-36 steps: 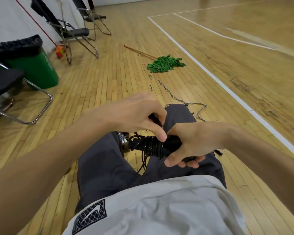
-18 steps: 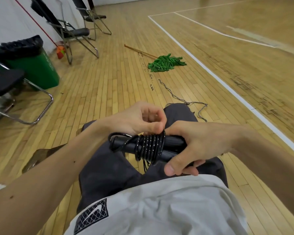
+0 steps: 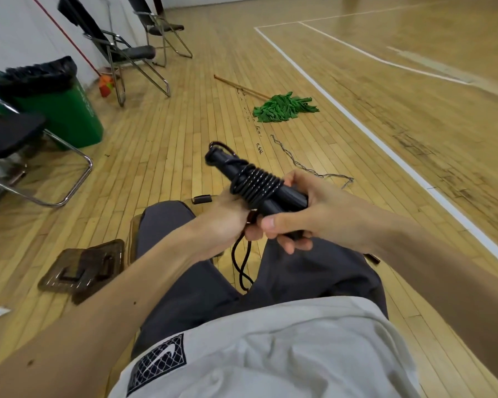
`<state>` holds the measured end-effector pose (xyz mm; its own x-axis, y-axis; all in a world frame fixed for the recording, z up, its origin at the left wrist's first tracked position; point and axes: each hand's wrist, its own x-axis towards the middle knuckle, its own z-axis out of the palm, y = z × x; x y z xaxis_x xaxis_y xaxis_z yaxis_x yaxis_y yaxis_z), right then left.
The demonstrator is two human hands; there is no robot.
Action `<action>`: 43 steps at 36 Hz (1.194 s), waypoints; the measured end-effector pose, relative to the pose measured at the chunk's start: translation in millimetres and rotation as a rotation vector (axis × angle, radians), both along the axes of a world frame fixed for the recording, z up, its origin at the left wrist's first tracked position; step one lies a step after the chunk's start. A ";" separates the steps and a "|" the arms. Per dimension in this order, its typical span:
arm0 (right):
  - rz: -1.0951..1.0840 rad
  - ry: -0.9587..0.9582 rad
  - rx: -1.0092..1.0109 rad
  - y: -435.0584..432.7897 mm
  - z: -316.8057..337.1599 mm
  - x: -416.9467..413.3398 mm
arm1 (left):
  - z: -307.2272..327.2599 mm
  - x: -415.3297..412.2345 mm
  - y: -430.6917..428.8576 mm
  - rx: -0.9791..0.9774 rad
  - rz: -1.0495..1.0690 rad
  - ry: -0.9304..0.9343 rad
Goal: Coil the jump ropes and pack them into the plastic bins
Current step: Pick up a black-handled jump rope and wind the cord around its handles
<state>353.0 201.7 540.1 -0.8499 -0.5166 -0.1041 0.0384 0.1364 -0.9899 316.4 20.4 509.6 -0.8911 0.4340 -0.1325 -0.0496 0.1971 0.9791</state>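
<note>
right grip: right hand (image 3: 308, 216) wrapped round the near end of the black jump rope (image 3: 256, 183) handles, thumb across the front, fingers curled underneath – firm hold
left grip: left hand (image 3: 223, 222) tucked in under the coil, back of hand to camera, fingers curled under the bundle and mostly hidden; a loose strand comes out below it
task thing: jump rope held above the lap, handles side by side and tilted up toward the far left, cord wound in tight turns round their middle; the leftover strand hangs down between the knees
plastic bin: brown see-through plastic bin (image 3: 131, 239) on the floor by the left knee, only a rim and a latch show – contents cannot be told
lid: matching brown lid (image 3: 81, 270) flat on the floor, just left of the bin
trash can: green trash can (image 3: 69, 116) with black liner, far left; inside not visible
hidden/unclear: left fingertips, far side of the bin, end of the hanging strand
other rope: grey rope (image 3: 296, 165) lying loose on the floor beyond the hands
floor items: green mop (image 3: 282, 108) further out; folding chairs (image 3: 127, 51) along the wall, one cut off at the left edge
open room: bare wooden floor ahead and right, white court line (image 3: 385, 145) running diagonally
</note>
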 end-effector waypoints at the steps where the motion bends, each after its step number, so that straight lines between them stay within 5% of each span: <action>1: -0.025 0.000 -0.014 0.5 -0.7 -2.2 | 1.8 2.6 2.5 0.007 -0.010 -0.022; 7: -0.055 0.038 0.036 5.2 -7.3 -7.1 | -0.7 10.6 3.7 -0.051 -0.017 0.057; 19: -0.297 0.067 0.096 20.9 -21.3 -22.6 | -13.1 17.3 -6.6 -0.199 -0.193 -0.088; 31: -0.246 0.065 0.357 20.2 -31.2 -24.1 | 11.3 23.6 -4.8 -0.985 -0.342 0.771; 43: 0.046 -0.013 0.630 9.8 -2.9 -11.3 | 62.9 1.3 -1.9 -0.941 -0.508 1.015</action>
<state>341.7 211.5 537.1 -0.8246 -0.3889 -0.4108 0.0303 0.6948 -0.7185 317.7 18.5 572.5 -0.5543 0.8314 0.0380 0.8319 0.5521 0.0562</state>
